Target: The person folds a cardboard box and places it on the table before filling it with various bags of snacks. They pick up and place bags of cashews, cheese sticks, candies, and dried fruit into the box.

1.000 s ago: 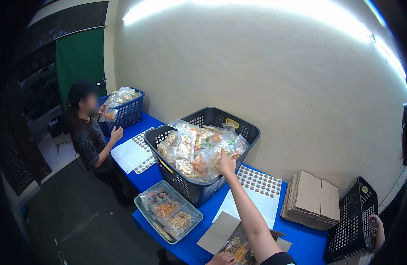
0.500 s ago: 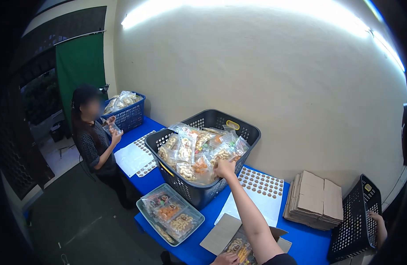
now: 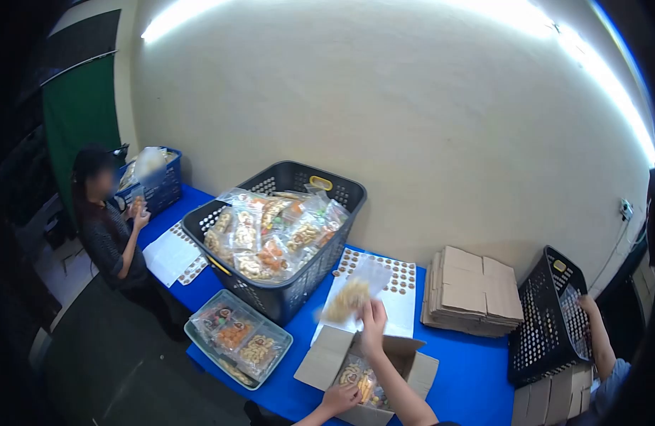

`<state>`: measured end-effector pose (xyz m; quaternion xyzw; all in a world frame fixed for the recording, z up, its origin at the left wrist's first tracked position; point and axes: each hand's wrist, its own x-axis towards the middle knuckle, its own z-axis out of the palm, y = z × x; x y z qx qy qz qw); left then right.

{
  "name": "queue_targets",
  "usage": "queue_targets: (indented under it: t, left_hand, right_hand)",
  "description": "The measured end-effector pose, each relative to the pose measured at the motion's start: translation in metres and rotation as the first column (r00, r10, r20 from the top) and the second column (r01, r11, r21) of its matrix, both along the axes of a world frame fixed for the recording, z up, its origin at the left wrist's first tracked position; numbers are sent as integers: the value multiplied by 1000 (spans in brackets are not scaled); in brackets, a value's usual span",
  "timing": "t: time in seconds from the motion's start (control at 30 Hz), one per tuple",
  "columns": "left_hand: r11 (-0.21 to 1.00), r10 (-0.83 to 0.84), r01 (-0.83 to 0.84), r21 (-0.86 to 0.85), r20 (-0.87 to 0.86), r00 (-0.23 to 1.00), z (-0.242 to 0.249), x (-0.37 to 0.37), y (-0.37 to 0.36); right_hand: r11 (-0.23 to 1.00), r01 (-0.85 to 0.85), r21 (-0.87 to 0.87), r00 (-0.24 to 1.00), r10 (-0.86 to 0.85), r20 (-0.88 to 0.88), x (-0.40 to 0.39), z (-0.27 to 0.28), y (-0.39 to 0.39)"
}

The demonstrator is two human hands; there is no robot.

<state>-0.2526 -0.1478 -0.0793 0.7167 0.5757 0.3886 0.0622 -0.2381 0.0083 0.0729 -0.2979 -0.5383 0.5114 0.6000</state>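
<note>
And here's the right hand [image 3: 374, 328], pinching a blurred snack packet [image 3: 347, 301] just above the open carton [image 3: 425, 369]! Below it, the left hand [image 3: 342, 398] has its fingers on packets [image 3: 363, 380] inside that carton; whether they grip, I can't tell. Left of the left hand, the green tray [image 3: 288, 344] sits on the blue desk [image 3: 455, 362], and beyond that tray, the big black basket [image 3: 285, 295] brims with packets.

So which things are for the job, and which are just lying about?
In the job:
clear plastic bag of pale snacks, in the right hand
open brown cardboard box, left hand at it

Probably just there for now:
white paper sheet with round brown stickers
stack of flattened brown cardboard
</note>
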Motion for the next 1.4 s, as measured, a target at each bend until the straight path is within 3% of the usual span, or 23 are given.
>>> queue_targets:
  t: [0.03,0.07,0.13,0.27,0.37,0.53,0.6,0.63,0.67,0.7,0.77,0.8,0.9,0.93,1.0,1.07,1.13,1.23,1.33,1.4]
  left_hand:
    - [1000,-1,0,12,24,1000,1,-1,5]
    - [1000,-3,2,22,49,999,0,-2,10]
    - [999,2,-4,41,48,999,-4,0,14]
    - [996,-20,19,91,16,1000,-9,3,19]
    - [1000,9,-10,21,6,1000,-13,2,20]
    - [992,-65,68,-102,29,997,5,4,20]
    - [950,-18,101,-294,273,962,5,3,21]
    - [915,28,130,-382,382,924,2,0,22]
    - [847,25,304,-436,605,796,-16,-8,30]
    - [810,124,372,-453,752,647,-10,-8,32]
    - [744,345,505,-437,899,270,20,-11,43]
    - [688,305,620,-376,926,223,48,-14,42]
    - [695,81,587,-416,856,511,82,-13,46]
    - [698,83,568,-436,837,541,101,-9,46]
    - [725,87,346,-596,577,812,117,-7,51]
    - [788,82,243,-566,488,869,133,-5,49]
    - [876,38,273,-399,620,784,150,2,38]
    - [915,31,262,-305,702,711,153,10,29]
    - [912,-5,301,-279,726,688,147,12,26]
    - [870,7,338,-359,694,719,144,11,25]
  right_hand:
    - [980,-50,-194,997,59,41,33,-5,-22]
    - [981,4,-194,995,16,103,61,-34,-30]
    - [915,70,-398,992,-21,127,119,-63,-63]
    - [783,337,-523,940,-247,236,199,-109,-132]
    - [746,404,-530,908,-397,133,209,-123,-164]
    - [720,355,-597,913,-405,54,195,-113,-155]
    - [749,308,-587,928,-374,11,181,-97,-144]
    - [776,263,-573,946,-323,-3,178,-90,-139]
    - [801,226,-555,960,-280,-13,174,-84,-133]
    - [823,186,-536,972,-235,-23,171,-78,-127]
    - [853,90,-514,989,-137,-54,164,-63,-119]
    - [859,35,-511,993,-86,-77,160,-55,-117]
    - [883,-52,-466,997,22,-70,152,-46,-111]
    - [890,-47,-453,999,32,-40,149,-40,-110]
    - [905,-55,-423,998,52,-21,146,-30,-109]
    - [919,-83,-385,996,71,-45,142,-20,-108]
    - [942,-67,-327,995,87,47,134,-9,-109]
    - [950,-35,-309,993,69,99,130,-1,-113]
    - [946,66,-318,984,-9,177,129,0,-121]
    - [945,125,-301,979,-68,194,128,-6,-125]
